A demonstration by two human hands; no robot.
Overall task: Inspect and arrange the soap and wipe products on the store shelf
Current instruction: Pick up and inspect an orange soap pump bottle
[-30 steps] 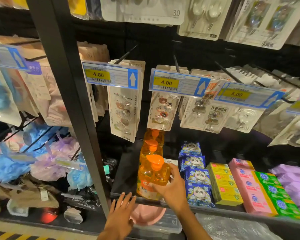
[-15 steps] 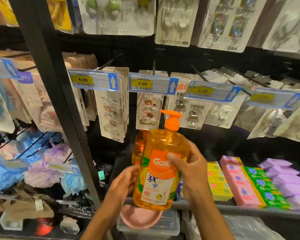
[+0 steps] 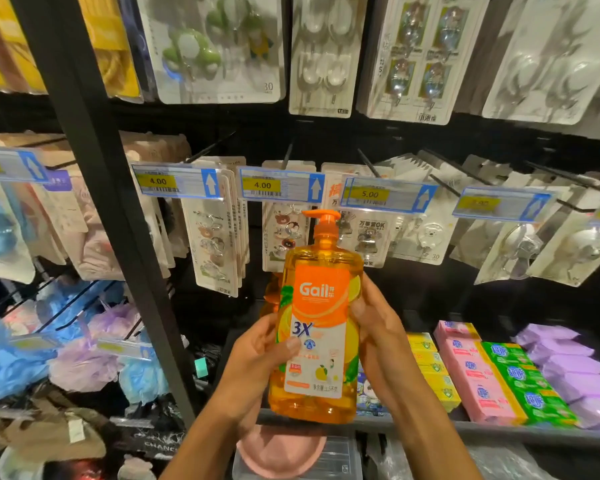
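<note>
Both hands on the soap bottle (image 3: 317, 323), which I hold upright in front of the shelf (image 3: 499, 432) with the label facing me. Left hand (image 3: 257, 358) wraps the lower side, thumb on the label; right hand (image 3: 378, 341) cups the other side. It looks full, so likely heavy, and smooth plastic is probably slippery: grip the body, not the pump (image 3: 321, 220). Count: one bottle in hand, at least one second bottle (image 3: 270, 299) behind; four pink soap boxes (image 3: 471, 372), three green boxes (image 3: 523, 379), yellow boxes (image 3: 430, 367) partly hidden, about five purple wipe packs (image 3: 565, 365).

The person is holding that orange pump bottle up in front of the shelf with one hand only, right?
No, with both hands. The head view shows the left hand gripping one side of the orange pump bottle and the right hand the other, up in front of the shelf.
</note>
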